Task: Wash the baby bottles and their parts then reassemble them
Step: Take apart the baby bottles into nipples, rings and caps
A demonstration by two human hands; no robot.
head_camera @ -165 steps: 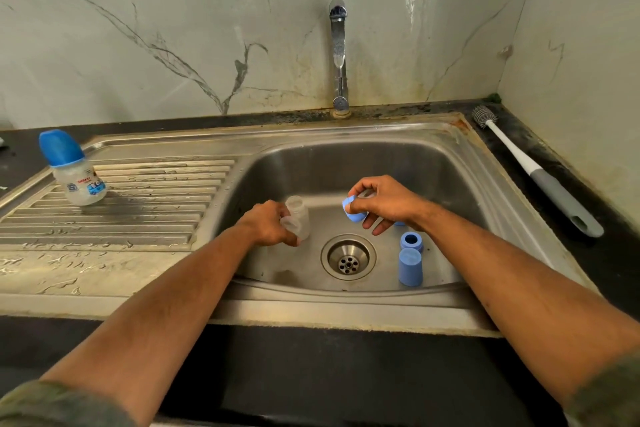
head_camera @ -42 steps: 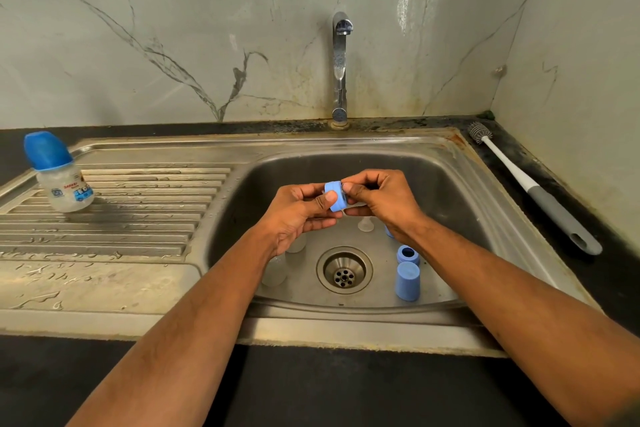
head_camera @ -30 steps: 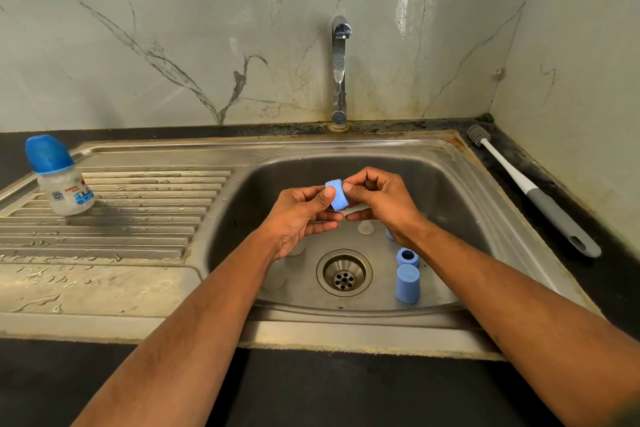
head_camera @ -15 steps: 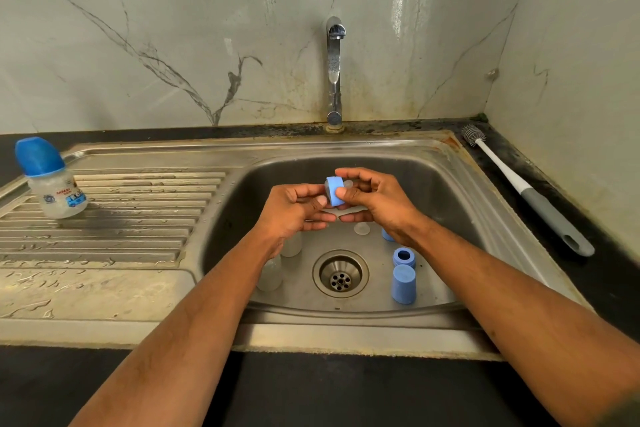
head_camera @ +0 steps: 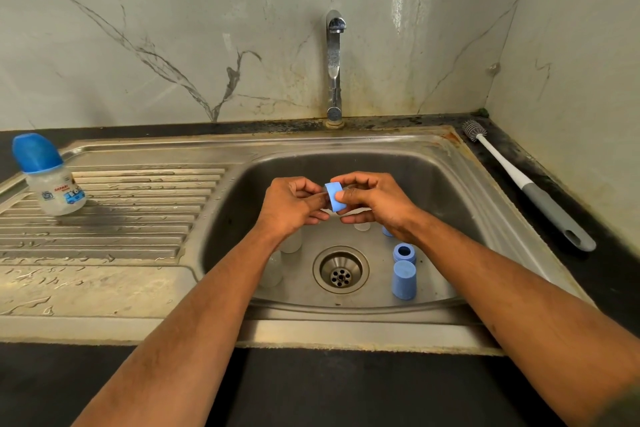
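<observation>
Over the sink basin (head_camera: 433, 184), both hands meet on a small blue ring (head_camera: 335, 196). My right hand (head_camera: 374, 203) pinches the ring between thumb and fingers. My left hand (head_camera: 292, 206) pinches something pale at the ring's left side, mostly hidden. On the basin floor stand two clear bottle bodies (head_camera: 272, 269), a clear teat (head_camera: 362, 226), a blue ring (head_camera: 404, 252) and a blue cap (head_camera: 403, 280). Another blue piece (head_camera: 388, 231) peeks from under my right wrist. An assembled bottle (head_camera: 52, 180) with a blue cap stands on the drainboard.
The tap (head_camera: 334, 66) rises behind the basin, with no water running. A bottle brush (head_camera: 523, 184) lies on the dark counter to the right. The drain (head_camera: 340, 270) sits in the basin's middle. The ribbed drainboard (head_camera: 131, 211) is wet.
My left hand put the clear bottle body down in the basin and joined my right hand on the blue ring. Over the last second the ring has been turned slightly between the fingers.
</observation>
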